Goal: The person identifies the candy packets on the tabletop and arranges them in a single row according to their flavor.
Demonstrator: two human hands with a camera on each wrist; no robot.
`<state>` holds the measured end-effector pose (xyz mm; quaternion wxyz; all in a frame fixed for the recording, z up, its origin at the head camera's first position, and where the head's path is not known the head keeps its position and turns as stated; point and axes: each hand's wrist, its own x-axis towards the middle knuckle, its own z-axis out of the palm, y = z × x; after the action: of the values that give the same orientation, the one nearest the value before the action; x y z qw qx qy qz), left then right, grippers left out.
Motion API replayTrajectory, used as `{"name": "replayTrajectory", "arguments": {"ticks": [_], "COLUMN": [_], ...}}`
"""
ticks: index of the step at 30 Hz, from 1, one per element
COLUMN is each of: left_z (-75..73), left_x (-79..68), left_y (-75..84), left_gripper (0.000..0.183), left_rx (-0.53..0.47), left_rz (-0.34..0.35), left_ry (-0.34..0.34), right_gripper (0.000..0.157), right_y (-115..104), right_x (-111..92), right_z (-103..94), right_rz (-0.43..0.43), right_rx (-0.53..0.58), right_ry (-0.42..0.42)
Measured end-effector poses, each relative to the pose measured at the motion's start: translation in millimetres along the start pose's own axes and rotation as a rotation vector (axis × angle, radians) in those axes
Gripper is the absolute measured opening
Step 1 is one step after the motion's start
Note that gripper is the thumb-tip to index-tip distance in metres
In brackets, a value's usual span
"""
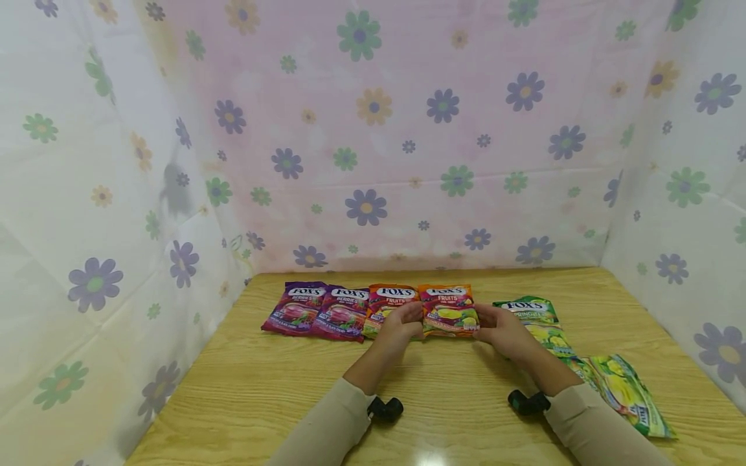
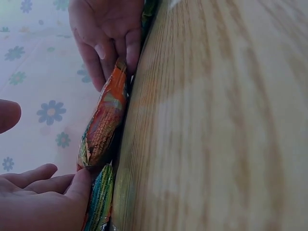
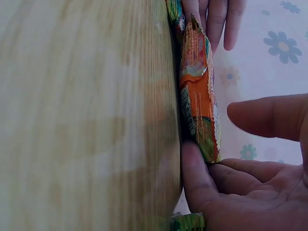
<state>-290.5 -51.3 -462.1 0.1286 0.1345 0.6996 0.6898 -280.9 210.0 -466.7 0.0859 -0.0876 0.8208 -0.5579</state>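
A packet of orange Fox's Fruits candy (image 1: 449,312) lies on a wooden bench (image 1: 443,401), between a person's two hands. The left grip (image 1: 402,325) is loose, its fingers extended and touching the packet's left edge; the right grip (image 1: 504,331) is wide, thumb apart, fingers against the right edge. Neither closes around it.

Just left of that packet, partly behind the left grip, is a second orange packet (image 1: 377,312); beyond it, farther left, are two purple Berries packets (image 1: 344,312). Whether the two orange edges overlap or merely meet is unclear. If they overlap, pressure from the right grip could ride one onto the other or shove the row leftward. Squeezing from both sides might buckle the soft wrapper, and with no firm hold, a lift could let it slip.

Beside the right grip lies an upper green packet (image 1: 542,330), with a lower green packet (image 1: 628,391) nearer the person. The right sleeve (image 1: 600,424) passes over or against this pair, so a sideways sweep could drag them askew.
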Motion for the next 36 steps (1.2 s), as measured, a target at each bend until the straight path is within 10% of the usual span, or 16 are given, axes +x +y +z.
{"name": "replayTrajectory", "arguments": {"ticks": [36], "left_z": [-1.2], "left_x": [0.1], "left_y": [-5.5], "left_gripper": [0.067], "left_rx": [-0.061], "left_rz": [0.028], "left_ry": [0.005], "right_gripper": [0.075], "right_y": [-5.5], "right_x": [-4.8], "right_z": [-1.4], "right_rz": [-0.034], "right_rx": [0.015], "right_ry": [-0.065]}}
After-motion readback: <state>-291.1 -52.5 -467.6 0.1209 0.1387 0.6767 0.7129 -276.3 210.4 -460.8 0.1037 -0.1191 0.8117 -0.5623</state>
